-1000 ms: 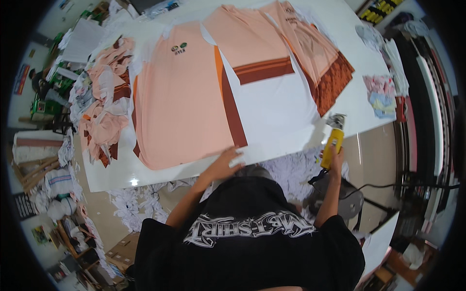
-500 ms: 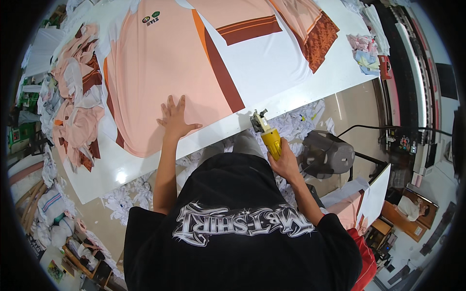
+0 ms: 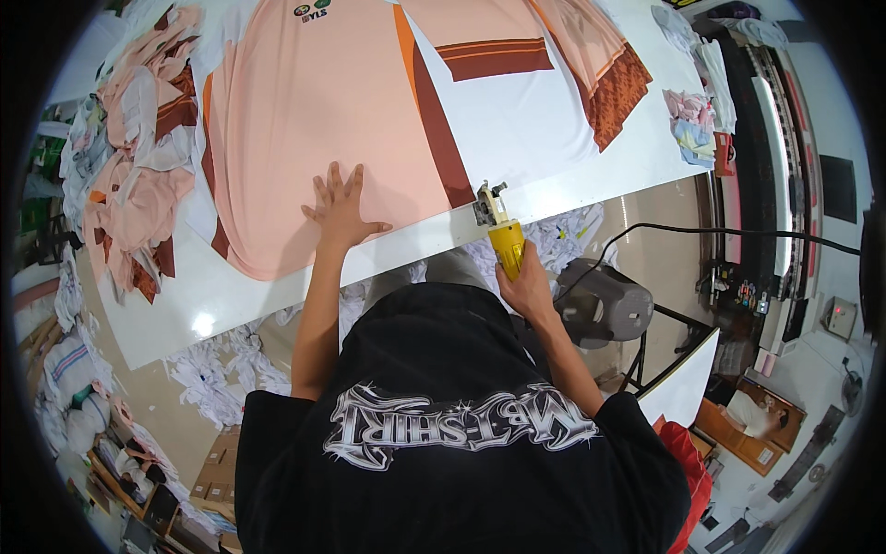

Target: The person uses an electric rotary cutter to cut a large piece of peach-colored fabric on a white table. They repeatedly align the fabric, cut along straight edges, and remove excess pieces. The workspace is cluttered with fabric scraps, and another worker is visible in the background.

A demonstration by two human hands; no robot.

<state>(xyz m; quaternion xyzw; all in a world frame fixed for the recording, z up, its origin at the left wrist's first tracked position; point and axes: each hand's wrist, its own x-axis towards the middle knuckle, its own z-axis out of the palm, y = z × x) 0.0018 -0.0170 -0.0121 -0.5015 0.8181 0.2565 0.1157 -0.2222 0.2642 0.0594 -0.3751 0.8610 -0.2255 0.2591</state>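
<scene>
In a cluttered workroom with a pale, glossy floor, a smooth white table (image 3: 157, 323) spread with cloth. Laid flat along its near edge, a broad peach fabric panel (image 3: 314, 120), thin, curved at the lower left, with a brown-and-orange strip (image 3: 445, 157) down the right side. Directly on it, near the table's near edge, the left hand (image 3: 343, 208): palm down, fingers splayed, grasping nothing. Well to the right, clasped in the right hand (image 3: 528, 280), a yellow cutter (image 3: 508, 242) with rounded body and metal head, the head at the near edge, just beside the strip's lower corner; cannot tell whether touching the tabletop. Off to the right, a looping black cord (image 3: 683, 227).

Farther out, past the strip, smooth white fabric (image 3: 526, 120); above that, a brown band (image 3: 498, 61) with thin orange lines; then a mottled rust hem (image 3: 620, 97). By the table's left edge, a crumpled cloth heap (image 3: 138, 198); near the right corner, small pastel scraps (image 3: 692, 125). Below the near edge, tangled white offcuts (image 3: 221, 369). Beyond the left near corner, cardboard boxes (image 3: 217, 471) and a bulging blue-striped sack (image 3: 69, 365), contents hidden.
</scene>
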